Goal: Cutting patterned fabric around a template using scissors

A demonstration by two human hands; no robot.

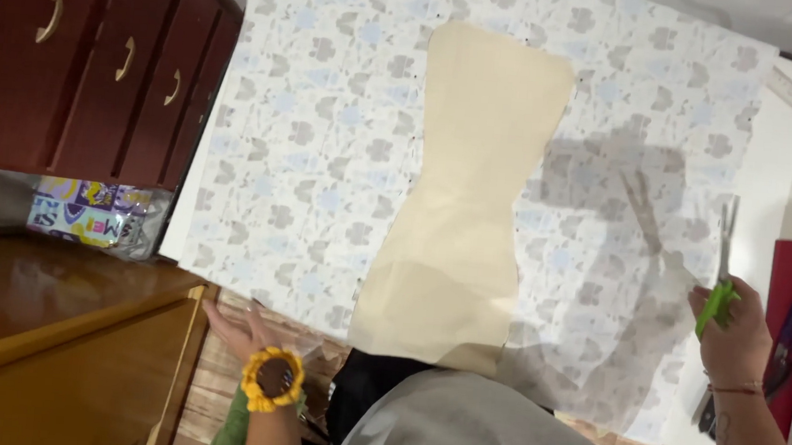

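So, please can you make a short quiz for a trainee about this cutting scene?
1. True or false: the right hand holds scissors with green handles.
2. What lies on the patterned fabric? A) cream paper pattern B) a ruler C) a book
3. Where is the left hand?

Key: 1 true. 2 A, the cream paper pattern. 3 At the fabric's near edge, beside the wooden cabinet, palm down; a yellow scrunchie is on the wrist.

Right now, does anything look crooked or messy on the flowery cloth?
The tan paper pattern on the flowered fabric is creased across its lower part. The right hand holds green-handled scissors above the cloth.
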